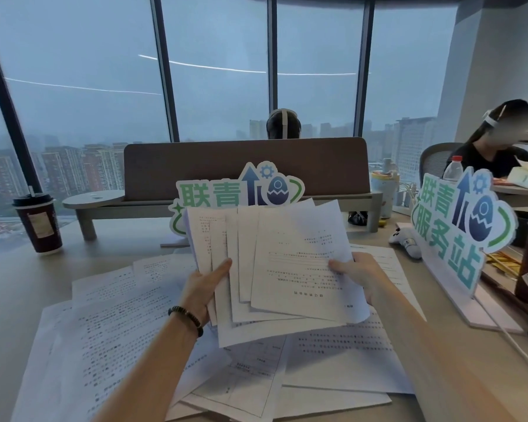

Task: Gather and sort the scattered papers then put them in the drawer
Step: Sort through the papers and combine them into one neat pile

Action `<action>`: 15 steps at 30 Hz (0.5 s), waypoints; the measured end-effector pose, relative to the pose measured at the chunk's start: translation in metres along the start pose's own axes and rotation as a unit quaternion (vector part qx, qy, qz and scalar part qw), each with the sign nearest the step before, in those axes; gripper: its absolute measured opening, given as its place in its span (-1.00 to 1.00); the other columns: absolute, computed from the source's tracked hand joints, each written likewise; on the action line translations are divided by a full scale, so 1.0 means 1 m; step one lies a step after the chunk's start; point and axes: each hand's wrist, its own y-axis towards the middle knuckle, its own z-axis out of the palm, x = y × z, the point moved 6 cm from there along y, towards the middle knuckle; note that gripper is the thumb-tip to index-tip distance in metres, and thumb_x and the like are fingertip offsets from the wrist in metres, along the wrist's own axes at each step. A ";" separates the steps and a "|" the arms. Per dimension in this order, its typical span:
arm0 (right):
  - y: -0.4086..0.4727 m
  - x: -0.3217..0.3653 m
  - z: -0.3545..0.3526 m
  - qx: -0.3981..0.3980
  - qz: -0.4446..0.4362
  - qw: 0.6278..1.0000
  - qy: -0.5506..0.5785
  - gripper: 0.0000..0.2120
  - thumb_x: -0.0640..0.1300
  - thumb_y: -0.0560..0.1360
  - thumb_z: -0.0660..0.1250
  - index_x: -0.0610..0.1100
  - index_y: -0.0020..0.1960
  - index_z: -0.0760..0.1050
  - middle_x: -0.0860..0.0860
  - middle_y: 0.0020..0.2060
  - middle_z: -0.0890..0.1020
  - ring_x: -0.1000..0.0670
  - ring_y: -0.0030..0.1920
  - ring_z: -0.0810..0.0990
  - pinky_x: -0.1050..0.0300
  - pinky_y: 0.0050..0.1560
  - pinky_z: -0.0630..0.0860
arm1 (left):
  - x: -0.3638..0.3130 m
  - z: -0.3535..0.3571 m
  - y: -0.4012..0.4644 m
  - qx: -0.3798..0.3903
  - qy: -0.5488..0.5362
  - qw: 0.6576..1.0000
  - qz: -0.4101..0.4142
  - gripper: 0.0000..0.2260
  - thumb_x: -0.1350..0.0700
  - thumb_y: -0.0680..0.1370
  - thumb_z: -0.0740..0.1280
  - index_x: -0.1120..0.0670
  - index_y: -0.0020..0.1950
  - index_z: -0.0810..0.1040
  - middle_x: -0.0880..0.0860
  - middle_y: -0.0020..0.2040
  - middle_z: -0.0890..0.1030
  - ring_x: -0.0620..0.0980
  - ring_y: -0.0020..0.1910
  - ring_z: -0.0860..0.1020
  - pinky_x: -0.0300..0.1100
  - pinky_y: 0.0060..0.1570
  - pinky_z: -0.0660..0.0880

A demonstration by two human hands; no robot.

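My left hand (206, 287) and right hand (358, 274) each pinch a side of a fanned stack of papers (287, 263), thin white printed sheets raised above the desk (13, 287), thumbs on top. More loose sheets (104, 330) lie flat and overlapping below, partly hidden by my arms. Print is too blurred to read. A cardboard sign (241, 190) is half covered by the stack.
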 end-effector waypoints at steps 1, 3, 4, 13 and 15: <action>0.000 0.000 0.001 0.005 -0.001 1.000 -0.004 -0.88 -0.15 0.49 0.46 -0.07 -0.09 0.51 0.00 -0.17 0.62 -0.04 -0.19 0.57 -0.05 -0.09 0.44 | 0.001 0.000 0.000 -0.001 0.004 1.000 -0.001 -0.72 0.16 0.48 0.46 0.19 0.17 0.60 0.19 0.05 0.69 0.19 0.02 0.66 0.11 0.06 0.59; -0.002 0.001 0.003 0.016 -0.003 1.000 -0.011 -0.87 -0.11 0.51 0.45 -0.05 -0.07 0.49 0.00 -0.16 0.63 -0.06 -0.18 0.61 -0.05 -0.08 0.51 | 0.002 0.000 0.000 -0.005 0.013 1.000 -0.002 -0.71 0.21 0.49 0.45 0.20 0.20 0.59 0.20 0.07 0.67 0.19 0.02 0.65 0.07 0.02 0.60; -0.002 0.001 0.005 0.023 -0.004 1.000 -0.010 -0.88 -0.09 0.51 0.44 -0.04 -0.07 0.49 -0.01 -0.17 0.64 -0.07 -0.18 0.63 -0.02 -0.14 0.54 | 0.002 -0.001 0.001 -0.009 0.017 1.000 -0.001 -0.71 0.22 0.49 0.44 0.20 0.21 0.58 0.20 0.08 0.67 0.19 0.02 0.64 0.05 -0.01 0.60; -0.002 -0.006 0.016 0.112 0.029 0.993 0.000 -0.69 -0.31 0.42 0.51 -0.20 0.13 0.56 -0.12 0.01 0.71 -0.21 0.00 0.70 -0.25 0.13 0.59 | -0.005 -0.001 -0.001 -0.046 -0.007 0.999 0.009 -0.81 0.20 0.55 0.35 0.17 0.15 0.54 0.13 -0.07 0.64 0.10 -0.13 0.61 -0.10 -0.21 0.55; -0.002 -0.008 0.020 0.127 0.034 0.991 -0.021 -0.62 -0.37 0.39 0.51 -0.16 0.15 0.55 -0.11 0.04 0.70 -0.23 0.04 0.68 -0.29 0.14 0.57 | -0.006 -0.001 -0.003 -0.043 -0.003 0.999 0.012 -0.82 0.18 0.55 0.36 0.16 0.14 0.55 0.14 -0.07 0.65 0.12 -0.12 0.62 -0.06 -0.19 0.57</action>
